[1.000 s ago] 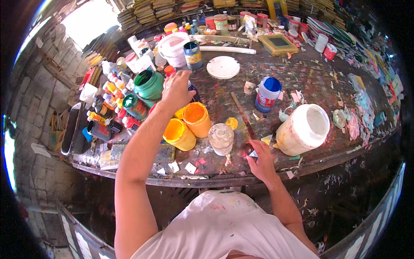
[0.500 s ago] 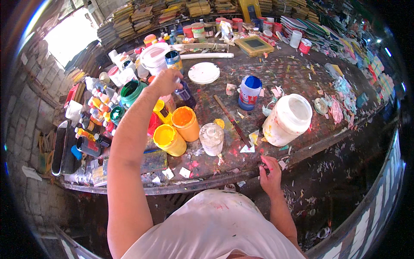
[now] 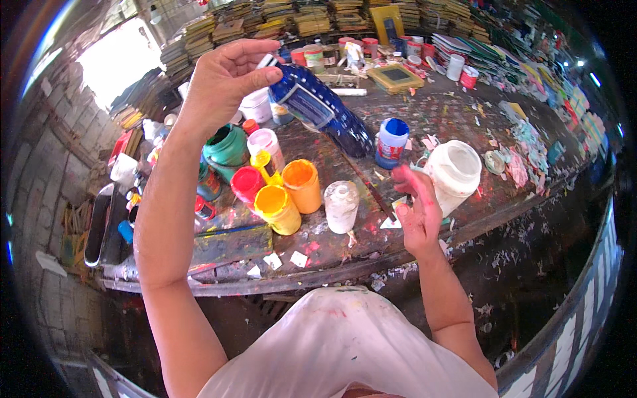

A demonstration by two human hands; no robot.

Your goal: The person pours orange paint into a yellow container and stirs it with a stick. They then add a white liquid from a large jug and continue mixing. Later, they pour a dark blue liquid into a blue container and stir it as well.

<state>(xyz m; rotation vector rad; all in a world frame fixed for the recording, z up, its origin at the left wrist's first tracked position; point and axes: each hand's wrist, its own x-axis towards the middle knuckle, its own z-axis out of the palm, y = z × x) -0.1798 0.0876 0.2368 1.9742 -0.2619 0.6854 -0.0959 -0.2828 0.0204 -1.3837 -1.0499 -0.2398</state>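
A: Where is the blue bottle [image 3: 318, 109], and how do your hands stand?

B: Your left hand [image 3: 229, 83] grips it at its white cap [image 3: 267, 61], left of and beyond the large white jar [image 3: 454, 174]. The bottle slants, cap end raised, its lower end near the blue paint pot [image 3: 393, 138]; whether that end touches the table cannot be told. Your right hand [image 3: 419, 211], open with loosely curled, red-stained fingers, is at the jar's near left side.

A: What surface lies before you?

B: A dark table [image 3: 438, 109], mottled with paint and strewn with paper scraps. Left of the jar lies a narrow stick [image 3: 371, 188]; farther left stand a whitish bottle [image 3: 341, 208], an orange pot [image 3: 304, 192], a yellow pot [image 3: 279, 212] and a red pot [image 3: 247, 184]. Crumpled pink paper [image 3: 517, 171] lies to its right.

A: And the room?

B: Far left of the jar rises a grey block wall [image 3: 46, 199] with a bright opening [image 3: 116, 63]; well beyond the jar, stacked boards [image 3: 312, 21]; nearer you and to its right, a littered floor [image 3: 531, 255].
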